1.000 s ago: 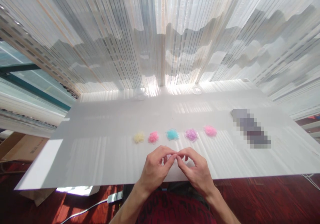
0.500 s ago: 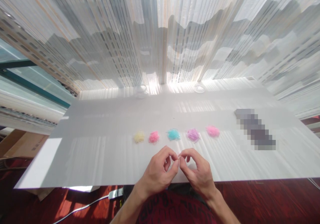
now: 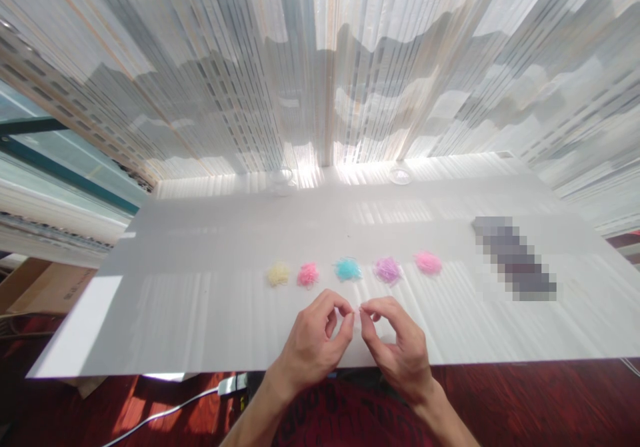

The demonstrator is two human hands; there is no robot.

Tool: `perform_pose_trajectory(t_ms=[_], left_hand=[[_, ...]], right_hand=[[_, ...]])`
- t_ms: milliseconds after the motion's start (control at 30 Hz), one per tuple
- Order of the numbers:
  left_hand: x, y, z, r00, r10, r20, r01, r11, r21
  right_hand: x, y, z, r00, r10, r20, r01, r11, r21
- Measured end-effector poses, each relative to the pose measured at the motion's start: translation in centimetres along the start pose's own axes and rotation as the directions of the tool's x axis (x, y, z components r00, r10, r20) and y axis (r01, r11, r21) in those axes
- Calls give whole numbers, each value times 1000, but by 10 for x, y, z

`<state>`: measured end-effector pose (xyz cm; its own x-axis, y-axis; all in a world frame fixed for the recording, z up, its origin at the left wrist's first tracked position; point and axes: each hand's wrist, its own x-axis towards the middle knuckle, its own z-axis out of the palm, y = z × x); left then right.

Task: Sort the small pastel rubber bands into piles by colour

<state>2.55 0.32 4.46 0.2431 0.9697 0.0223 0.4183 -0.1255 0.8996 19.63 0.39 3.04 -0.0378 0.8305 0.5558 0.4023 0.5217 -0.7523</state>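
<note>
My left hand (image 3: 316,334) is closed in a pinch, thumb against forefinger, over the front of the white table (image 3: 210,327). Facing it, my right hand (image 3: 397,340) pinches the same way, a narrow gap between the two sets of fingertips. Something tiny and pale pinkish seems to span that gap, too small to name. Beyond my hands lies a row of small heaps of thin, stringy bits: a yellow heap (image 3: 278,274), a coral-pink heap (image 3: 308,274), a turquoise heap (image 3: 348,269), a purple heap (image 3: 388,270) and a light pink heap (image 3: 428,262).
A pixelated dark oblong thing (image 3: 515,258) lies on the table at the right. Two clear round items, one at the left (image 3: 283,179) and one at the right (image 3: 399,176), are by the back edge. Sheer curtains (image 3: 320,67) hang behind. A white cable (image 3: 165,412) runs below.
My fingertips were touching a second ago and are now slightly apart. Both hands stay pinched. The view has shifted a little; the heaps keep their places on the table.
</note>
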Motion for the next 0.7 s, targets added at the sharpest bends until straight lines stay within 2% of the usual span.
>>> perform_pose_trajectory(t_ms=[133,267,367,433,533,700], left_hand=[[3,-3,-21,998,30,-56,-23,994,107],[8,-17,-64,973,38,-227,30,957,289],[11,-29,-96,962,17,-272,118,874,471],[11,-34,-109,959,27,-283,153,790,593],[13,-38,-117,959,37,-282,179,691,700],[17,-39,-116,967,60,-249,163,604,780]], right_hand=[[3,13,-16,1000,4,31,-4,1000,-19],[0,31,-37,997,71,-9,-72,990,-123],[-6,39,-41,998,66,-13,-67,985,-161],[-9,41,-40,998,54,9,-52,986,-160],[-11,42,-36,998,33,48,-26,989,-148],[-9,43,-35,997,27,67,-18,990,-137]])
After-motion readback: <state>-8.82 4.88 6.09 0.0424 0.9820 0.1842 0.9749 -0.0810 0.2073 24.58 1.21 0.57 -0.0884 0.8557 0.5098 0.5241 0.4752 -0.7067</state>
